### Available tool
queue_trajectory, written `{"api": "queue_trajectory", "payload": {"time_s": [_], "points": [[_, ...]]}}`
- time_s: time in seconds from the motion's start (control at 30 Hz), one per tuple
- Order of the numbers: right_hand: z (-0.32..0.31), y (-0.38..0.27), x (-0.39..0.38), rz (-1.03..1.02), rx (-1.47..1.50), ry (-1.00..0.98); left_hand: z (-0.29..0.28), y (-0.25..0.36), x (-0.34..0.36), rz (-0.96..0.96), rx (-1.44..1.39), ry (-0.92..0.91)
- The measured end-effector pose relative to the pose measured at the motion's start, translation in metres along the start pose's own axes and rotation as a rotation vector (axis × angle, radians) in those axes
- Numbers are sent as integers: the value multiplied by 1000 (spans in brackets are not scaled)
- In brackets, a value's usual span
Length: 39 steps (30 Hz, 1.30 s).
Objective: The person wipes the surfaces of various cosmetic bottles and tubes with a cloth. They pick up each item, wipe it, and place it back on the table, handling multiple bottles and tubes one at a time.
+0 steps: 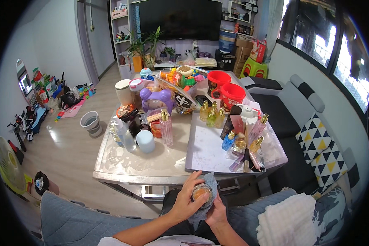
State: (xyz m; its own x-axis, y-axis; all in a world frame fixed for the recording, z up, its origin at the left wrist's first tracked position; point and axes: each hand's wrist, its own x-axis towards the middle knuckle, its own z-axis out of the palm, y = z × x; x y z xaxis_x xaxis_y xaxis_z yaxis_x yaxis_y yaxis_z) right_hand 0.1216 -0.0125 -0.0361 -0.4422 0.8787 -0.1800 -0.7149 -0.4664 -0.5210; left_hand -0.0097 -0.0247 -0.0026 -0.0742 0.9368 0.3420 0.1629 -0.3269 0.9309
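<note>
Jar [201, 190] is at bottom centre, just under the table's [129, 170] near edge in frame. Left hand [187, 197] has a snug hold on it, thumb laid across, so part of it's covered. Can't make out what's inside tbh. Right hand [216, 211] is gripping the cloth [211, 180] bunched against the jar, some fingers hidden. Upper right, the window [315, 35] gets cut off by the dark rim.
</note>
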Motion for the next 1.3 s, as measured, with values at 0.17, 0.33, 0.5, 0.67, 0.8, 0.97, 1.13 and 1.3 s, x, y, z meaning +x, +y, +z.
{"api": "queue_trajectory", "payload": {"time_s": [0.17, 0.33, 0.5, 0.67, 0.8, 0.97, 1.13, 1.3], "points": [[-1, 0, -4, -57, -13, 55, -1, 10, 1, 58, 196, -73], [4, -1, -4, -68, -86, 74, -2, 8, 0, 175, 229, -35], [18, 1, -2, -11, -205, 213, -5, 3, 1, 244, 247, 31], [14, 7, 4, 51, -266, 182, -2, 0, -6, -23, 259, 155], [12, 6, 3, 144, -154, 133, -7, -17, -11, -114, 48, 236], [22, -1, 0, 147, -129, 171, -19, -9, -10, -22, 198, 94], [20, -8, 7, 103, -185, 127, -32, 0, -3, 2, 92, -176], [17, -11, 14, 126, -286, 38, -42, -7, -5, -171, -166, -190]]}}
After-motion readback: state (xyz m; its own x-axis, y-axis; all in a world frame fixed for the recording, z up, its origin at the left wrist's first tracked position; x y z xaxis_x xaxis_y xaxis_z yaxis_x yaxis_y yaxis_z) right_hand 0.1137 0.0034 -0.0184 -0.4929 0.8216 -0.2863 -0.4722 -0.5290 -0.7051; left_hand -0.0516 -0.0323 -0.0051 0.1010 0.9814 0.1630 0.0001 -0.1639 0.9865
